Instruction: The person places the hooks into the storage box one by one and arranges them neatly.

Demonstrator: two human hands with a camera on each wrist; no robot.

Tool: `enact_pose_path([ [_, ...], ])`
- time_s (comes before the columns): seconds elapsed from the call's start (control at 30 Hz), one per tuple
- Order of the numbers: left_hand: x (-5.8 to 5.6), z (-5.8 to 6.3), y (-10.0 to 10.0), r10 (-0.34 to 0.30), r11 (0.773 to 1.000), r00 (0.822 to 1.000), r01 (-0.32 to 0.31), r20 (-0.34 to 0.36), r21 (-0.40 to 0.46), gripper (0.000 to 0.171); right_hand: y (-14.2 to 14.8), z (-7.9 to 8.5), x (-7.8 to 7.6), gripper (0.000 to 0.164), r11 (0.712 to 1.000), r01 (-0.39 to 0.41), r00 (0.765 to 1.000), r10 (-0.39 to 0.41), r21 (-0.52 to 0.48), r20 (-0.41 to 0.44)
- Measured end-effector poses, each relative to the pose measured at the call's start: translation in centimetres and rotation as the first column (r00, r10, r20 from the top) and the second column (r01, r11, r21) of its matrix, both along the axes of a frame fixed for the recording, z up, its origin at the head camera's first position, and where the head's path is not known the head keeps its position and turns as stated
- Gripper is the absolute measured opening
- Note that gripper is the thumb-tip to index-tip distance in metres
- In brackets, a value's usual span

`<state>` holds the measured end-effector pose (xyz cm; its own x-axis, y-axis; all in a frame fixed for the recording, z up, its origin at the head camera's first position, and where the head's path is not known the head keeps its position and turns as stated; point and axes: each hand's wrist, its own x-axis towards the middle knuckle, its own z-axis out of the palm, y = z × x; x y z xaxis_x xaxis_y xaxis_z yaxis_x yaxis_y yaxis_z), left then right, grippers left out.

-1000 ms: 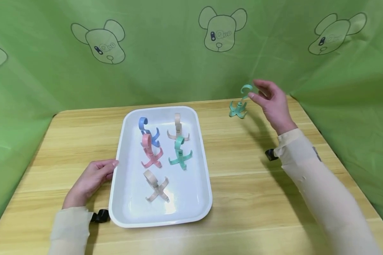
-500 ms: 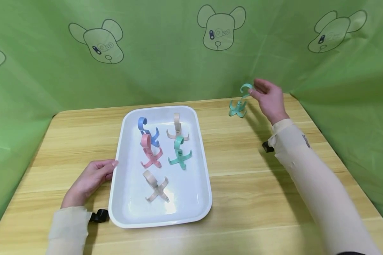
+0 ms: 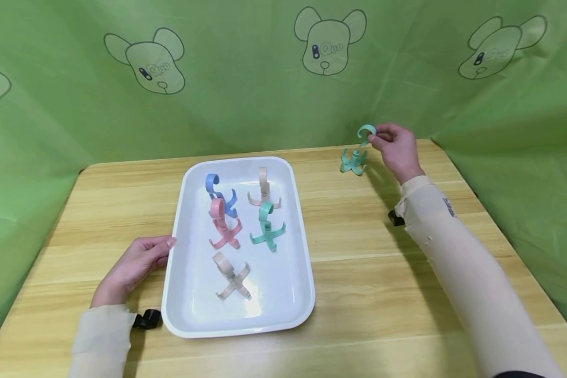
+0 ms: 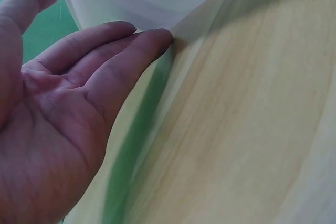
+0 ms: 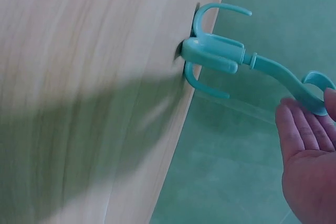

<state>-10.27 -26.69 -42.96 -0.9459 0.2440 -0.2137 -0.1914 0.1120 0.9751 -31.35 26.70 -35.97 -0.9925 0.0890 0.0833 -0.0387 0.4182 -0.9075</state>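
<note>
A green four-pronged hook hanger [image 3: 354, 164] stands upright on its curved prongs near the table's back edge. My right hand [image 3: 398, 149] pinches its top hook between thumb and fingers; the right wrist view shows the hook curve [image 5: 315, 103] between them. With my left hand [image 3: 137, 265] I hold the left rim of a white tray [image 3: 283, 299], thumb over the edge and fingers outside it. Inside that tray stand a blue hanger [image 3: 229, 203], a pink hanger [image 3: 226, 233], another green hanger [image 3: 267, 234] and two beige hangers, one at the back [image 3: 263, 191], one in front [image 3: 233, 278].
The wooden table [image 3: 368, 294] reaches back to a green curtain [image 3: 245, 105] printed with bear heads, which also hangs along both sides. A black wrist mount [image 3: 147, 319] sits by the tray's front left corner, another [image 3: 396, 218] under the right forearm.
My right hand has moved slightly left onto the green hanger's top hook, and its fingers have closed round it. The left hand, tray and other hangers stay as they were.
</note>
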Motion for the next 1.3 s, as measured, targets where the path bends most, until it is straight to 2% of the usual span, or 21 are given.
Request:
enact_pose_path([
  [0.33, 0.0, 0.1, -0.2, 0.0, 1.0, 1.0, 0.0, 0.006, 0.018, 0.046, -0.2, 0.3, 0.4, 0.041, 1.0, -0.007, 1.0, 0.007, 0.011, -0.007],
  [0.57, 0.0, 0.2, -0.2, -0.003, 0.999, 1.0, 0.003, 0.002, 0.033, 0.045, -0.6, 1.6, 1.5, 0.038, 0.998, -0.02, 0.999, 0.018, -0.056, -0.036],
  [0.83, 0.0, 0.1, -0.1, 0.001, 0.999, 1.0, -0.001, 0.004, 0.04, 0.045, -1.3, 3.2, 3.7, 0.037, 0.994, -0.06, 0.994, 0.052, -0.09, -0.095],
  [1.13, 0.0, 0.0, -0.2, -0.01, 0.999, 1.0, 0.011, -0.01, 0.05, 0.042, -2.9, 4.9, 6.5, 0.037, 0.991, -0.131, 0.982, 0.124, -0.04, -0.141],
  [1.3, 0.1, 0.1, -0.2, 0.004, 0.999, 1.0, -0.004, -0.001, 0.034, 0.043, -3.8, 5.4, 7.9, 0.034, 0.986, -0.165, 0.974, 0.164, 0.005, -0.159],
])
